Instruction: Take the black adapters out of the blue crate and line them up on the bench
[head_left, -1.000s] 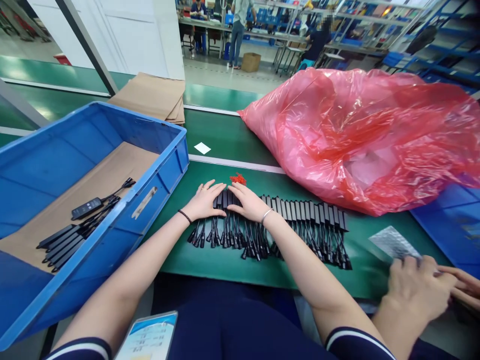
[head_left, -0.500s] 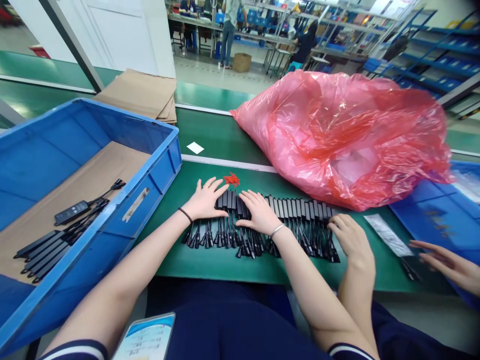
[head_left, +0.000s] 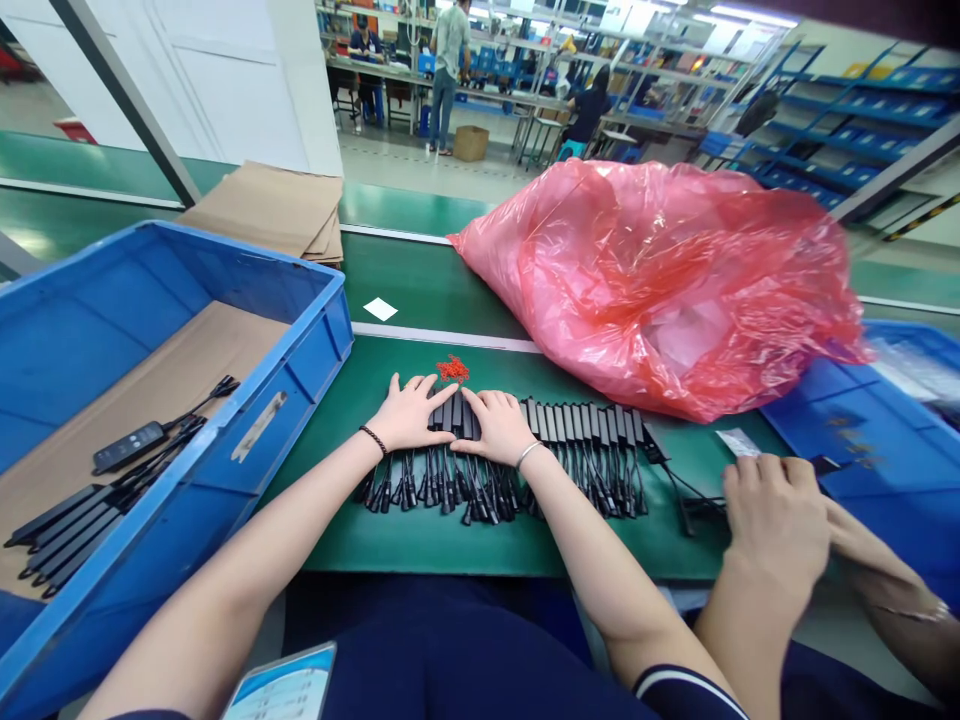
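A long row of slim black modules (head_left: 570, 424) with short cables and plugs lies side by side across the green bench, the plugs toward me. My left hand (head_left: 409, 413) rests over the left end of the row, fingers spread. Just to its right, my right hand (head_left: 496, 426) lies on the same row with thumb and fingers apart. The two hands nearly meet, and a few modules show between them. What lies under the palms is hidden. Small red rings (head_left: 452, 369) form a pile just beyond my fingertips.
On the left stands a blue crate (head_left: 296, 370) holding several black modules on brown card. A pink plastic bag (head_left: 660, 290) bulges behind the row. At right, a co-worker's hands (head_left: 780, 520) are by another blue bin (head_left: 892, 440). Cardboard sheets (head_left: 270, 205) lie behind the crate.
My right hand has moved closer to my left along the row. The co-worker's hand has left the row's right end and moved right, to a black cabled piece. The camera view has shifted slightly.
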